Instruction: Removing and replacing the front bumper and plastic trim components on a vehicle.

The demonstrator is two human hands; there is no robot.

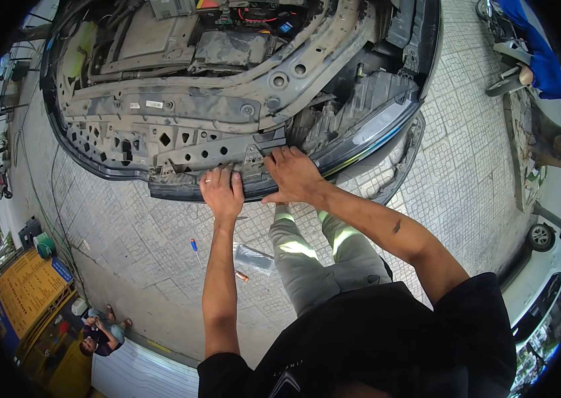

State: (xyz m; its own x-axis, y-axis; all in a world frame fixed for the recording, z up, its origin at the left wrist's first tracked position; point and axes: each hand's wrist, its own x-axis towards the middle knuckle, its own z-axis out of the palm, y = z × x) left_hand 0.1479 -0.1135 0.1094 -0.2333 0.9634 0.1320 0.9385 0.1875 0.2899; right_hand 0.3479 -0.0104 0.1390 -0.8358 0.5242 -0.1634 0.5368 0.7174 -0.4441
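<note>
Black plastic trim [179, 192] runs along the front of the opened car [161, 109]. Left hand [223, 189] lies fingers together, bent over its top edge; whether it grips, I can't tell. Right hand [294, 174] rests beside it, half open, thumb apart. Below, a clear pouch [254, 258] lies on the paving [141, 232], contents unclear from here.
</note>
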